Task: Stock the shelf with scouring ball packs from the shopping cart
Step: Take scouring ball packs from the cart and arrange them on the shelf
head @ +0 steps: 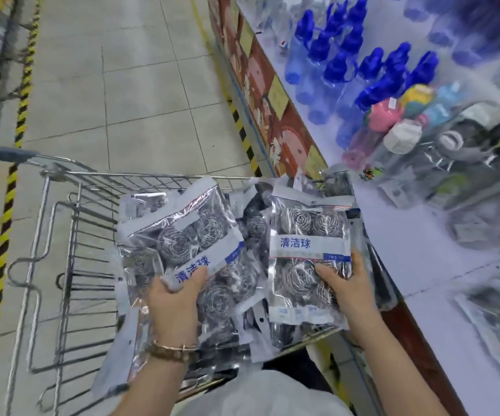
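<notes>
Two hands, held apart over the shopping cart, each clamp one pack. The left hand grips a tilted scouring ball pack. The right hand grips a second pack beside the shelf. The heaped packs below are too jumbled to count.

two hands, left hand and right hand; two scouring ball packs were held up, left pack and right pack; one shopping cart; the packs heaped inside were too overlapped to count.
</notes>
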A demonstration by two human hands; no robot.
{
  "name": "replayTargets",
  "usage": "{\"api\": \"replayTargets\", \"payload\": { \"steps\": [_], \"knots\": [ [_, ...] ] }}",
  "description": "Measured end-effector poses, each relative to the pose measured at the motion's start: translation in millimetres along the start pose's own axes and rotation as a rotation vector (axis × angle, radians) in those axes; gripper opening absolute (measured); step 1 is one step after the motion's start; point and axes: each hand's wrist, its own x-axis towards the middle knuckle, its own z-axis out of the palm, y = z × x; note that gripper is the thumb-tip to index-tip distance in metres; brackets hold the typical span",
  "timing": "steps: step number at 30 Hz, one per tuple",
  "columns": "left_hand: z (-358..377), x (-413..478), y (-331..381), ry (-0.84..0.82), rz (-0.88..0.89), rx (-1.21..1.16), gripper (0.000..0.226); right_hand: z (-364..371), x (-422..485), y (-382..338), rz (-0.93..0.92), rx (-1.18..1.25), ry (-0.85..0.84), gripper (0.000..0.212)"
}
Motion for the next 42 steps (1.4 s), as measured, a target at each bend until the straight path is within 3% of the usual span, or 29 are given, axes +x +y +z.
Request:
{"api": "replayTargets", "payload": {
  "steps": [5, 10, 21, 29, 32, 42],
  "knots": [
    [28.2, -9.7, 7.5, -0.261, 0.054, 0.128, 0.045, -24.9, -16.7, 8.3, -0.028, -0.007, 0.126, 0.057],
    [61.7, -20.0, 9.9, -0.503, 0.065, 0.229, 0.029, -65.9, -38.7, 20.8, -0.005, -0.003, 0.277, 0.056],
    [163.9, -102.0, -1.2, -0.920, 0.173, 0.460, 0.019, -176.9, -93.1, 65.7, 0.069, 0.121, 0.581, 0.059],
    [256.2, -204.5, -40.5, -1.081, 0.208, 0.617, 0.018, -286.8, -131.6, 110.9, 0.160, 0.197, 0.745, 0.068],
    [289.5, -247.3, -57.9, -1.139, 0.257, 0.665, 0.033, -329.8, -147.4, 127.4, 0.196, 0.212, 0.795, 0.060],
    [373.5, -338.3, -110.3, -1.251, 0.282, 0.797, 0.019, -418.0, -166.5, 180.4, 0.361, 0.190, 0.907, 0.066]
  ]
}}
